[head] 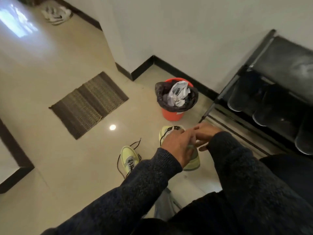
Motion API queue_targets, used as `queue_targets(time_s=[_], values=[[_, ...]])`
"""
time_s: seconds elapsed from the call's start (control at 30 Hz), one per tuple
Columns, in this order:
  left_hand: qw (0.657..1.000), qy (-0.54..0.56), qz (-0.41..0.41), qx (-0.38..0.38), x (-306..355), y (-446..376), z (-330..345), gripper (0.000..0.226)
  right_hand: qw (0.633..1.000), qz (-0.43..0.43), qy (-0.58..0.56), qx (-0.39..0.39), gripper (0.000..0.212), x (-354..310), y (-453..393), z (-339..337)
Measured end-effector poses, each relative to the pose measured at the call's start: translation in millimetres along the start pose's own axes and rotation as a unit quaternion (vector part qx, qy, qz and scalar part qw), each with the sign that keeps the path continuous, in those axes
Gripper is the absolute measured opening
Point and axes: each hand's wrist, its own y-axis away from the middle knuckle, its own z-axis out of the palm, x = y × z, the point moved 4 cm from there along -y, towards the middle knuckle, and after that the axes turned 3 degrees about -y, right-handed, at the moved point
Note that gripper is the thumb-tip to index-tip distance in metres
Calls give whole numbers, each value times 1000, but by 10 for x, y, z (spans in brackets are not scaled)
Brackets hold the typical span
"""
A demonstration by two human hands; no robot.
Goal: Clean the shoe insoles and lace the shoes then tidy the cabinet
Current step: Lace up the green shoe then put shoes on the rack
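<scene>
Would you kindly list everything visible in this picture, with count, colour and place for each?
Sneakers: two, pale yellow-green with dark laces; one under the hands, the other on the floor to its left, laces trailing loose.
Bucket: one, orange, lined with a dark bag holding crumpled white waste, near the wall corner.
Mat: one, brown and beige striped, on the floor at centre left.
Shoe rack: one, black, at right, with dark shoes on it.
White shoes: blurred heap, count unclear, far top left.
Floor: beige glossy tiles.
Left hand: on the nearer sneaker; its grip is hidden.
Right hand: beside it; its grip cannot be told.
</scene>
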Motion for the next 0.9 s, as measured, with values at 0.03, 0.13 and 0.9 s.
queue_targets(time_s=[0.03, 0.13, 0.9], values=[[999, 1, 33, 10, 171, -28, -73, 22, 1000, -9, 9, 14, 14, -27, 131, -146], [992, 22, 118, 36, 634, -62, -270, 27, 996, -44, 35, 65, 19, -37, 517, -552], [967, 111, 207, -96, 3997, -529, 465, 39, 848, -20, -33, 529, 22, 2721, 3580, -2338]])
